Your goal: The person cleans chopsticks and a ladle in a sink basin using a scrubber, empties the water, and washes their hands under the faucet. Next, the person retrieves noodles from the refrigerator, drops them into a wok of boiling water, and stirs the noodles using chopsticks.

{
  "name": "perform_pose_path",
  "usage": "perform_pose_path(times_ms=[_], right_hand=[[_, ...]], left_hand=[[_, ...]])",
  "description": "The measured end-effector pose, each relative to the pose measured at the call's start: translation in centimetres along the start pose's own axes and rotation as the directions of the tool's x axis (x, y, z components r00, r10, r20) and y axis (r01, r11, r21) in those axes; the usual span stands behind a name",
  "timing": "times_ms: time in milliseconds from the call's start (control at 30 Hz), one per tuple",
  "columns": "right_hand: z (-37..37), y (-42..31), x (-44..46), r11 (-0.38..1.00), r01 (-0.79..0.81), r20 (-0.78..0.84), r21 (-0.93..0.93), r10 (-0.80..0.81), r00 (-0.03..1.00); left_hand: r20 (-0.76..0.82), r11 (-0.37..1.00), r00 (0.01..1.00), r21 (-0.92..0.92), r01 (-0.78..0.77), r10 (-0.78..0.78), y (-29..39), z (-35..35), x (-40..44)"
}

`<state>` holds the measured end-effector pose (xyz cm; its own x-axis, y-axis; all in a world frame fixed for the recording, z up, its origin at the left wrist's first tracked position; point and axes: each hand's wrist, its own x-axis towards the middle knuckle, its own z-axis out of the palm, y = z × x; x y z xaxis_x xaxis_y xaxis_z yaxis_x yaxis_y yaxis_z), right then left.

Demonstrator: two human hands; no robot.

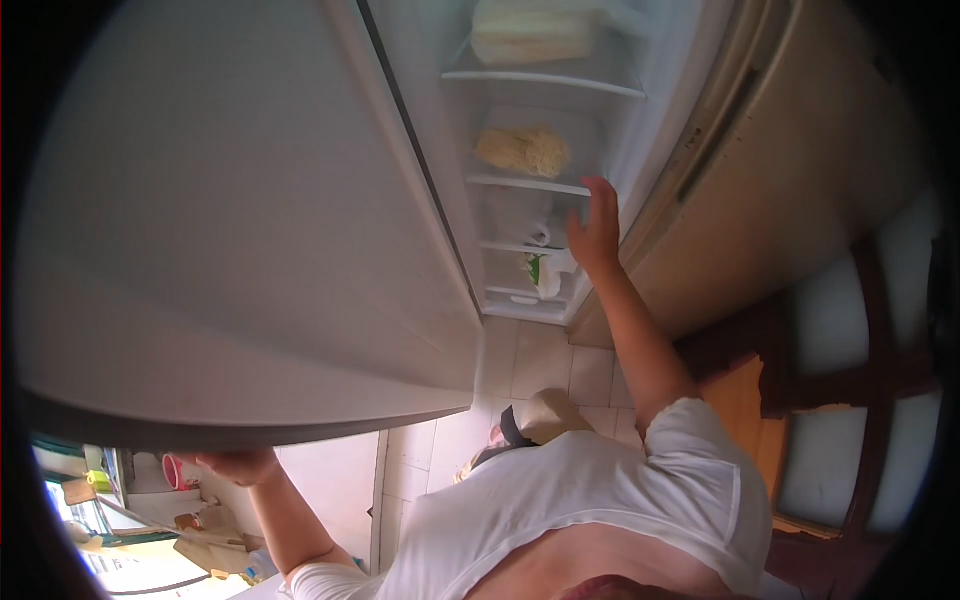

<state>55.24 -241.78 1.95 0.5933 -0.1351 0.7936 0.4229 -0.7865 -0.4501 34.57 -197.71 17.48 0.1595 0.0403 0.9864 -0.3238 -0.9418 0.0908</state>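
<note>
The right hand [597,230] hangs open by the upper-centre shelves [545,84], while the left hand [242,467], lower left, seemingly braces the door [250,250] aside, grip hidden from me.

No legible text or labels anywhere.

Room surroundings. The floor [541,352] is laid with pale tiles, their joints visible. At right, a dark red-brown frame [869,300] holds pale, frosted-looking panes [830,310]; an orange-brown surface [757,408] adjoins it. At lower left, bright light washes over a cluttered area [215,535], its smaller contents indistinct; the right side is dimmer.
</note>
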Motion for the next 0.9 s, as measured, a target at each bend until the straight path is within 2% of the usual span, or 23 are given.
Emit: perform_pose_path(times_ms=[33,67,100,133,167,200,267,300,400,500,700,800,900], right_hand=[[2.5,1.9,0.7,0.998,-0.061,0.022,-0.005,0.061,0.998],[4.9,3.7,1.6,0.993,-0.119,0.044,-0.012,0.119,0.992],[6.8,5.2,2.9,0.984,-0.175,0.068,-0.021,0.177,0.982],[8.2,6.3,4.4,0.971,-0.223,0.114,-0.081,0.232,0.966],[9.6,7.4,5.8,0.953,-0.266,0.163,-0.144,0.288,0.944],[11.1,8.3,7.0,0.931,-0.301,0.207,-0.207,0.342,0.916],[13.8,9.5,8.9,0.88,-0.387,0.182,-0.275,0.443,0.878],[14.5,9.6,9.5,0.85,-0.427,0.165,-0.309,0.49,0.856],[16.1,9.7,11.2,0.782,-0.42,0.268,-0.46,0.573,0.774],[17.9,10.2,11.2,0.74,-0.351,0.234,-0.574,0.559,0.796],[18.1,10.6,11.5,0.754,-0.45,0.3,-0.479,0.622,0.723],[18.5,11.7,11.3,0.77,-0.482,0.284,-0.419,0.615,0.736],[19.1,13.3,11.0,0.75,-0.555,0.298,-0.361,0.656,0.693]], left_hand=[[-0.013,0.933,0.971,0.28,-0.225,0.238,-1.1,-0.2,-0.7],[0.024,0.822,0.92,0.44,-0.361,0.391,-1.7,-0.3,-1.1],[0.06,0.666,0.843,0.586,-0.463,0.534,-2.2,-0.4,-1.4],[0.088,0.58,0.793,0.633,-0.512,0.603,-2.3,-0.5,-1.6],[0.147,0.517,0.786,0.679,-0.522,0.601,-2.9,-1.5,-2.4],[0.149,0.539,0.804,0.67,-0.51,0.576,-2.8,-1.7,-2.5],[0.151,0.583,0.838,0.655,-0.482,0.524,-2.7,-2.1,-2.7],[0.102,0.663,0.884,0.624,-0.414,0.457,-2.4,-2.3,-2.9],[-0.009,0.789,0.948,0.557,-0.26,0.318,-2.1,-1.5,-3.5],[-0.059,0.826,0.967,0.534,-0.18,0.248,-1.8,-1.1,-3.6],[-0.085,0.855,0.977,0.502,-0.128,0.196,-1.4,-0.3,-3.9],[-0.092,0.863,0.979,0.492,-0.113,0.18,-1.5,0.1,-3.9],[-0.098,0.867,0.98,0.486,-0.105,0.174,-1.5,0.1,-3.9]])
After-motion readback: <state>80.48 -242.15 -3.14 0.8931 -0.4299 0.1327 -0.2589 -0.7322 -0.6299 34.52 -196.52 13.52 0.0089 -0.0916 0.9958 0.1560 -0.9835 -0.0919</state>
